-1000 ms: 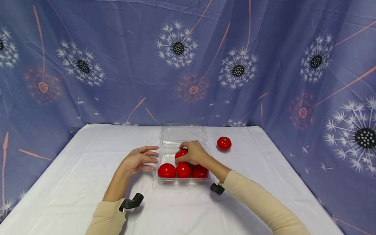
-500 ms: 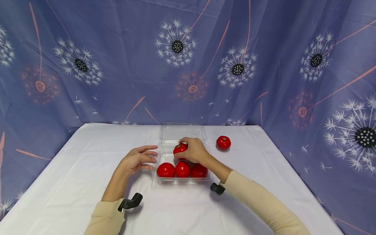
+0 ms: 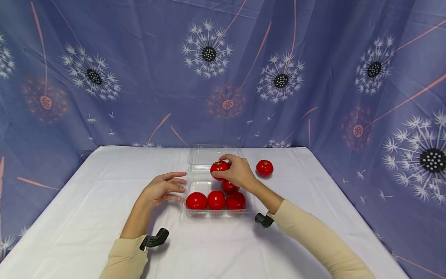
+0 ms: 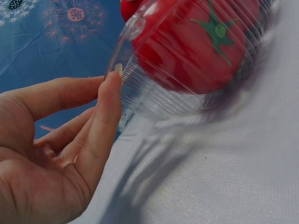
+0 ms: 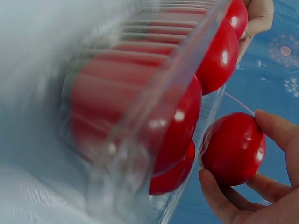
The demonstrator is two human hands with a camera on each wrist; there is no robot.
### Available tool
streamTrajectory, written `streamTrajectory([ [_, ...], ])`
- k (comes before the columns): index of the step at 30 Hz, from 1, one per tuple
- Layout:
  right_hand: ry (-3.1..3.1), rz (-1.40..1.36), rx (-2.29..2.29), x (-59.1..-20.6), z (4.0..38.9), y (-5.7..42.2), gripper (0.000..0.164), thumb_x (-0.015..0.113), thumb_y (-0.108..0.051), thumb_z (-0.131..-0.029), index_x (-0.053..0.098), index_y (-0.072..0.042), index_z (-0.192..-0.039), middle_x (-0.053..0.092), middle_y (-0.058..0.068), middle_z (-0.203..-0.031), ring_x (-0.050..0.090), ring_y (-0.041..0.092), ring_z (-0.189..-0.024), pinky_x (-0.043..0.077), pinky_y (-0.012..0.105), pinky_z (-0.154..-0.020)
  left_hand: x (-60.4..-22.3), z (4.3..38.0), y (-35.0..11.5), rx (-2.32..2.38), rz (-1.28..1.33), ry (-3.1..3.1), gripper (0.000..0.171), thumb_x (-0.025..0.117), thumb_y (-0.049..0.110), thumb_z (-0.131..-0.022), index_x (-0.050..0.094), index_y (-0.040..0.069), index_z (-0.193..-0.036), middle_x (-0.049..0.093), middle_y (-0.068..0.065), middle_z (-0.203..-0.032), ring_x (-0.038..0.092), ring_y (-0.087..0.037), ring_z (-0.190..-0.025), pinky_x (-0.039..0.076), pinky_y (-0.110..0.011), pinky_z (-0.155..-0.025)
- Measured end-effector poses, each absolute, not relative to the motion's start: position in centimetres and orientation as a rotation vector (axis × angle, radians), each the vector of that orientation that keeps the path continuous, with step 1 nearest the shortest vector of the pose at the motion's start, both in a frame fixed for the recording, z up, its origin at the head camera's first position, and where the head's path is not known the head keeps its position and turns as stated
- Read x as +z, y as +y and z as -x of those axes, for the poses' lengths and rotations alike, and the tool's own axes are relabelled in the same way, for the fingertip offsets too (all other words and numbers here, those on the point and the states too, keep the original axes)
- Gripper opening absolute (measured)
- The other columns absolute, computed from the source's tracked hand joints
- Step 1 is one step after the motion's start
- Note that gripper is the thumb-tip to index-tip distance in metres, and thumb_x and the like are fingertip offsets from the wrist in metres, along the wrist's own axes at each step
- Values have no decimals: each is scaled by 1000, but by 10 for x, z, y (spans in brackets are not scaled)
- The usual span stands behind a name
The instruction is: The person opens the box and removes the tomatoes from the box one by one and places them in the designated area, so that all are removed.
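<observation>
My right hand grips a tomato above the clear container. Left hand spread at its 9 o'clock side, loose tomato at 2 o'clock

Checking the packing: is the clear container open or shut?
Open: the clear container has its lid folded back behind the part holding tomatoes.

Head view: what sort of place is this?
Probably a staged tabletop recording setup, not an ordinary kitchen: a dandelion-print curtain closes off the back and sides, a plain white cloth covers the table, and a black device, likely a camera, sits at the left wrist and another at the right.
</observation>
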State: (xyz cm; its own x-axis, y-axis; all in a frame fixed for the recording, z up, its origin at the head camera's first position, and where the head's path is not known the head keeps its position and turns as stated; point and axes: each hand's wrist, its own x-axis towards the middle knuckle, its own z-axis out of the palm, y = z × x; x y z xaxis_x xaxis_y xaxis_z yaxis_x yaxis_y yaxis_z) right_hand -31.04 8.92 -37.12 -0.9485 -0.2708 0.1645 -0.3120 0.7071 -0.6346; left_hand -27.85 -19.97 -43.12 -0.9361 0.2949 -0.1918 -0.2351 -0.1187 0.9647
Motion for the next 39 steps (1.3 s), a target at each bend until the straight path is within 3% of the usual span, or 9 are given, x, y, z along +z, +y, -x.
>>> streamTrajectory([
  [3,-2839,-474,1088,-368,310,93,57,84,-43,-79,68,-18,-128,74,11,-110,61,31,-108,62,39,-76,-432,279,-200,2114,-51,1814,67,65,-4,-89,41,-2,-152,62,-18,-129,73,-19,-87,65,-36,-71],
  [12,-2825,-457,1124,-359,309,111,61,84,-38,-80,64,-18,-133,74,10,-111,69,24,-100,62,40,-82,-432,279,-202,2124,-61,1801,69,65,-4,-89,38,-4,-153,63,-18,-128,73,-19,-86,65,-35,-70],
  [19,-2808,-412,1112,-358,313,131,65,84,-37,-79,63,-19,-137,73,11,-112,67,27,-104,58,45,-86,-429,279,-200,2117,-75,1818,69,64,-6,-89,37,-6,-152,63,-18,-126,72,-18,-85,64,-34,-68],
  [29,-2761,-304,1137,-358,323,161,63,84,-36,-80,64,-13,-135,71,17,-114,68,32,-104,62,43,-82,-429,279,-199,2114,-44,1832,70,63,-7,-87,36,-6,-152,61,-22,-129,71,-17,-82,64,-33,-66],
  [39,-2718,-142,1127,-358,332,205,66,82,-36,-82,60,-12,-140,66,21,-126,63,39,-114,60,53,-88,-430,279,-197,2131,-28,1816,71,64,-8,-87,37,-7,-152,66,-16,-120,71,-17,-80,64,-33,-65],
])
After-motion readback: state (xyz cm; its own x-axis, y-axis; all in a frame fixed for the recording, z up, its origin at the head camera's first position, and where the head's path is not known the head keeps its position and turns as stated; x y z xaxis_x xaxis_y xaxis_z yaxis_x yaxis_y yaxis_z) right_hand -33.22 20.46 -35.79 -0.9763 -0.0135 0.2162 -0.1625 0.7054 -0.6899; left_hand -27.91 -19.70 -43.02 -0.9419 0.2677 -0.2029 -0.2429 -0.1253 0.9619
